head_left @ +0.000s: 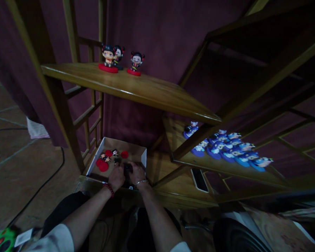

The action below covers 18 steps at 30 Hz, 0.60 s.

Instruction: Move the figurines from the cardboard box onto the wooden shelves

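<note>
Both of my hands reach into an open white box on the lowest shelf. My left hand, with a red bead bracelet at the wrist, and my right hand, with a thin silvery bracelet, come close together around a small dark item. The fingers are curled and dim, so which hand grips the item cannot be made out. To their left in the box lie small black-haired figures and several red round bases.
On the upper wooden shelf stand black-haired figures on bases. Several blue-and-white figures crowd the right shelf. A phone lies on the lower board. Wooden posts frame the box, and a cable runs over the floor.
</note>
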Motion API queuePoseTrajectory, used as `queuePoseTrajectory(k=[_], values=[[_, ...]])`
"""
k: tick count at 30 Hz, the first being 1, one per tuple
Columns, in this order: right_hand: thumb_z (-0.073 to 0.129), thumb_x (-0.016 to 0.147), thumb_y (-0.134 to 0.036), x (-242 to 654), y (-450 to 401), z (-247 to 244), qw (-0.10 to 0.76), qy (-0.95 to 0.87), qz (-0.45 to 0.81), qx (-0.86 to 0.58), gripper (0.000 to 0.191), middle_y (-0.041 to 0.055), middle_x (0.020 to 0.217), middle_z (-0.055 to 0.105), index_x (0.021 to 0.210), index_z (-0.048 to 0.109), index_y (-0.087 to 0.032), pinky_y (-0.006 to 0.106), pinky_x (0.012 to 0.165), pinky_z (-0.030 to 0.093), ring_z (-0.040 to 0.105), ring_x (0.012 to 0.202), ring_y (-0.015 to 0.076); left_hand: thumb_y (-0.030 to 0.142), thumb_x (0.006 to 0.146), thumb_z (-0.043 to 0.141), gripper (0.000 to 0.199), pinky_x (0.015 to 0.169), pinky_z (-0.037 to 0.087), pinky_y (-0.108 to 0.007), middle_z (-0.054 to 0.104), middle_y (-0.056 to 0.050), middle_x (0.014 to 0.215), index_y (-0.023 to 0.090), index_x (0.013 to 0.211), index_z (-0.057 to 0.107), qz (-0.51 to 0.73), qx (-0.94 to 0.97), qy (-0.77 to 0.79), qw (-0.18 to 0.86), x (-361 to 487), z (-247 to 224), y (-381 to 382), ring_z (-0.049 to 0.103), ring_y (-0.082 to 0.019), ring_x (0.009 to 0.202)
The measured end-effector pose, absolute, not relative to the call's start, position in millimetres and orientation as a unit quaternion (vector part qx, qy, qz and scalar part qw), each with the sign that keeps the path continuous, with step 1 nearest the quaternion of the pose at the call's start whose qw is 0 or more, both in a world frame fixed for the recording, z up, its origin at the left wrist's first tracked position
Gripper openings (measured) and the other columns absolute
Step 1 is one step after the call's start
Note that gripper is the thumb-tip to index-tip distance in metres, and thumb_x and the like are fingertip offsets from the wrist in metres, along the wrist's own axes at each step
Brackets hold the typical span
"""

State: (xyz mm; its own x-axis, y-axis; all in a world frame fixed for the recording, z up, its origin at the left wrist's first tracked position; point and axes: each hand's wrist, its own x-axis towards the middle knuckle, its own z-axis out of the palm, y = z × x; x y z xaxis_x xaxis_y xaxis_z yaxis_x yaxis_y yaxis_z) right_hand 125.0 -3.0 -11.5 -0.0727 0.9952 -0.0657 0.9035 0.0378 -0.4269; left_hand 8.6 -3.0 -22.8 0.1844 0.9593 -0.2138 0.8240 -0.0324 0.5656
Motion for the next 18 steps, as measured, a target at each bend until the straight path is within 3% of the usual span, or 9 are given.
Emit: queuePoseTrajectory(k=[8, 12, 18], values=[[0.055, 0.066, -0.006, 124.9, -15.8, 7.8, 0.209, -0.701, 0.186, -0.656, 0.041, 0.0024, 0.095, 0.066, 0.101, 0.06, -0.025, 0.026, 0.082, 0.046, 0.06, 0.092, 0.0158, 0.001, 0.076, 0.039, 0.033, 0.086, 0.04, -0.026, 0.061, -0.01, 0.106, 0.015, 0.104, 0.049, 0.189, 0.707, 0.59, 0.34, 2.6, -12.2, -10.3, 0.056, -0.016, 0.099], [0.056, 0.064, -0.005, 123.5, -25.5, 20.9, 0.248, -0.686, 0.203, -0.653, 0.038, 0.0023, 0.094, 0.066, 0.097, 0.061, -0.024, 0.028, 0.085, 0.046, 0.06, 0.092, 0.017, 0.002, 0.075, 0.04, 0.031, 0.081, 0.042, -0.023, 0.062, -0.007, 0.102, 0.018, 0.099, 0.05, 0.21, 0.711, 0.576, 0.343, 0.0, -0.8, -16.9, 0.058, -0.014, 0.096], [0.054, 0.064, -0.004, 123.3, -40.3, 42.6, 0.318, -0.657, 0.277, -0.625, 0.036, 0.0024, 0.092, 0.067, 0.095, 0.06, -0.021, 0.026, 0.076, 0.051, 0.064, 0.081, 0.0146, 0.003, 0.069, 0.045, 0.026, 0.07, 0.042, -0.021, 0.064, -0.005, 0.088, 0.017, 0.09, 0.053, 0.225, 0.728, 0.553, 0.336, -7.1, 32.6, -33.2, 0.06, -0.014, 0.085]])
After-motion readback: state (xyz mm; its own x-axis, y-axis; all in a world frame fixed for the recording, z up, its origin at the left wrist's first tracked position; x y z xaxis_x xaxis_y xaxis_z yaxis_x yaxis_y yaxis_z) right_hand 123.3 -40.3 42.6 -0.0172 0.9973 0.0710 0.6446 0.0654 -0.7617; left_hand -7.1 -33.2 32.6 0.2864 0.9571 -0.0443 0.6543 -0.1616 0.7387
